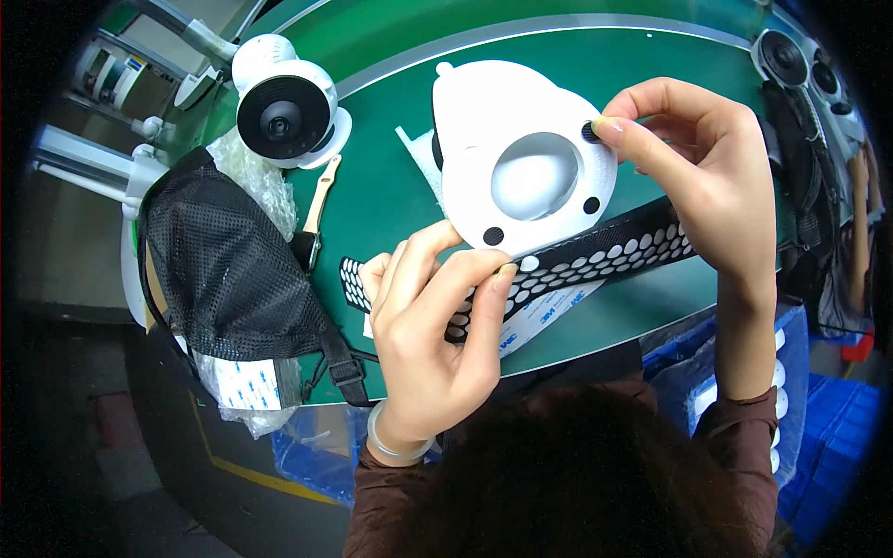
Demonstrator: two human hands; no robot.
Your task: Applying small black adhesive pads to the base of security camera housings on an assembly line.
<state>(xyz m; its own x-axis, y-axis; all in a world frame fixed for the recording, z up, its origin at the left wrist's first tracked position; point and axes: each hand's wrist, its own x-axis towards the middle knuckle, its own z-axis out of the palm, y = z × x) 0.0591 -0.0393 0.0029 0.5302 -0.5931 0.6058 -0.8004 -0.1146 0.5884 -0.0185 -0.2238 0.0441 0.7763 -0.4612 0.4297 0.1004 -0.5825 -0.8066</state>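
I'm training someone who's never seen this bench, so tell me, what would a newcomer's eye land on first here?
Probably the white housing near the middle, with its round hollow and black dots, the left hand at its lower edge and the right hand at its right. Next, likely the black-faced white camera at upper left, then the black mesh bag below it.

I'm gripping smooth plastic here, a white housing [521, 116], its dots [494, 236] matt black; coarse mesh bag [237, 260], wooden handle [323, 195]!
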